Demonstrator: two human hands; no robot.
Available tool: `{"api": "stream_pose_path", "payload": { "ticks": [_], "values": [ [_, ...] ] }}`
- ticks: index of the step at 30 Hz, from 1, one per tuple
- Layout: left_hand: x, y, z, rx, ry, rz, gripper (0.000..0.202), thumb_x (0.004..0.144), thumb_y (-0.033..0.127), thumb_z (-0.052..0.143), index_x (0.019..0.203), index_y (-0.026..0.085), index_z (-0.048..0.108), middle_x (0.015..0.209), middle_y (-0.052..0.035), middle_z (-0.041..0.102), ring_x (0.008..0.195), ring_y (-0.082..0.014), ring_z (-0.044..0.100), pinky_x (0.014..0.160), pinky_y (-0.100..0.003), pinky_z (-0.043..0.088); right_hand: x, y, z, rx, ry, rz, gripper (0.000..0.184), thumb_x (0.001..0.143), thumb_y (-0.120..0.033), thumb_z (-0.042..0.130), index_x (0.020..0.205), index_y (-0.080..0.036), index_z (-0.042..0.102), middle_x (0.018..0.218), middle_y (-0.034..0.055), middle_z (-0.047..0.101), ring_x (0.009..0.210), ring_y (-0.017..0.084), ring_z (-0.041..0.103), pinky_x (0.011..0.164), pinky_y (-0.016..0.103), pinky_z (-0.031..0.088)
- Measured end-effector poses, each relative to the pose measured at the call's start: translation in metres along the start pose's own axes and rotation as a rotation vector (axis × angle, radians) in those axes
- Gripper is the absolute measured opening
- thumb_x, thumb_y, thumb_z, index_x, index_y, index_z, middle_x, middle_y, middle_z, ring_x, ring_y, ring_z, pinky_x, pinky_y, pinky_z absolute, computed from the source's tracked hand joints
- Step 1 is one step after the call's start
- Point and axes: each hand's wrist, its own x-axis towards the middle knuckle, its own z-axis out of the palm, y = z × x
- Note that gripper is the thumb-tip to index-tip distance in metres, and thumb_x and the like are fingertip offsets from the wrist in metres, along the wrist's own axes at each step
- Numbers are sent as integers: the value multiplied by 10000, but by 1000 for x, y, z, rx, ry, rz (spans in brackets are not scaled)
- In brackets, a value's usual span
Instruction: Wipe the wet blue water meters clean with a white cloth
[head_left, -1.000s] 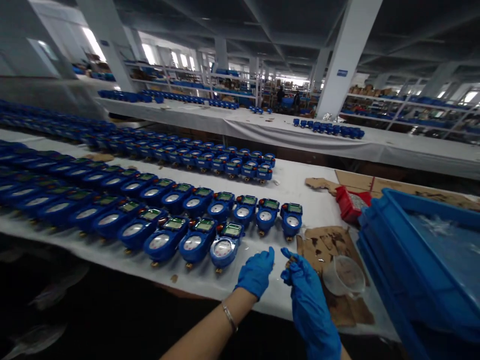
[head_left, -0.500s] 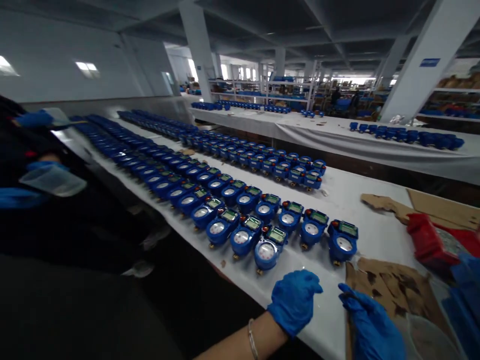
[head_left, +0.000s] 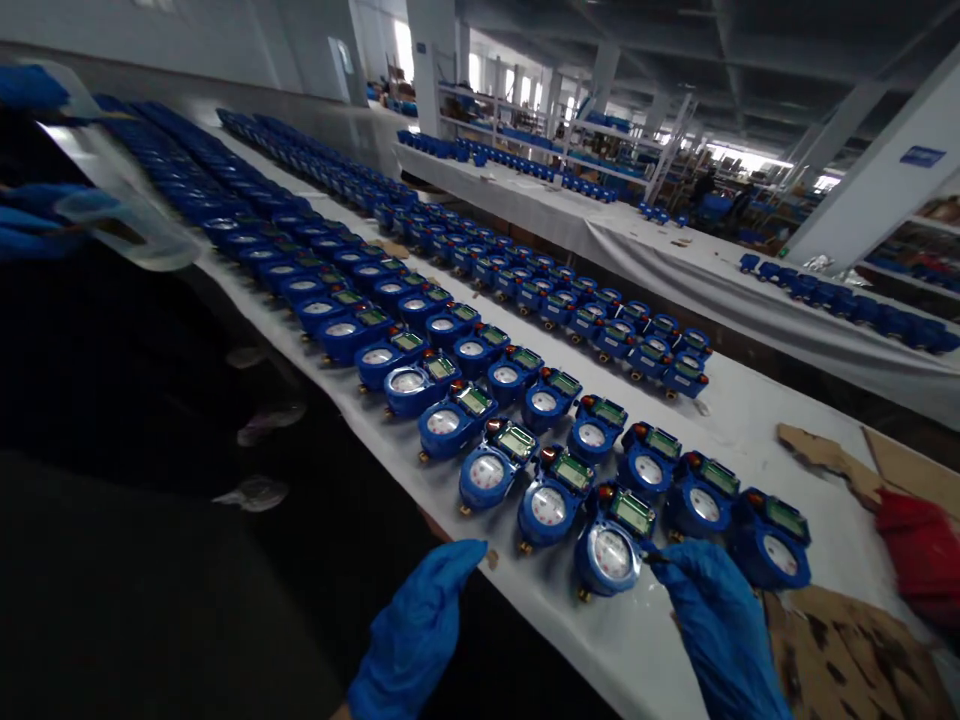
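Note:
Blue water meters with white round dials and small green display boards stand in long rows on the white-covered table. My right hand (head_left: 716, 625), in a blue glove, is pinched around a small dark piece (head_left: 658, 558); I cannot make out what it is. Its fingertips are at the right side of the front-row water meter (head_left: 609, 555), and I cannot tell whether they touch it. My left hand (head_left: 420, 625), also gloved in blue, is off the table's near edge, its fingers stretched out and holding nothing.
Stained brown cardboard (head_left: 847, 655) and a red container (head_left: 919, 555) lie at the right. Another double row of water meters (head_left: 555, 285) runs along the far side of the table (head_left: 757, 425). At the left, a person's gloved hand (head_left: 45, 215) is by a clear plastic tub (head_left: 142, 225).
My view has shifted, so the tables look tilted. My left hand has moved left, away from my right hand. My right hand has come up beside the front meter.

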Motion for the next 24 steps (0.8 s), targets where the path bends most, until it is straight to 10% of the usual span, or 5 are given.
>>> {"api": "stream_pose_path", "payload": {
  "ticks": [9,16,24],
  "values": [
    [5,-122,-2,89,-171,17,407,929,160,364,1213,176,655,1242,-14,658,1081,-104,659,987,-267,489,90,-84,103,-179,-174,-421,201,912,-204,575,1039,-255,722,964,47,698,904,217,614,819,396,480],
    [0,-137,19,229,-295,254,479,875,136,399,1301,213,603,1331,-14,602,1161,-141,612,992,-303,527,131,-53,155,-572,-307,-826,354,854,-113,630,1176,-251,681,856,36,676,867,217,545,759,371,398],
    [-20,-134,50,151,-283,164,652,861,183,427,1495,325,370,1352,28,585,1145,-169,602,936,-359,549,137,-28,171,-553,-484,-1072,478,872,-154,588,1348,-200,586,919,26,722,877,196,543,735,348,376]
  ]
}}
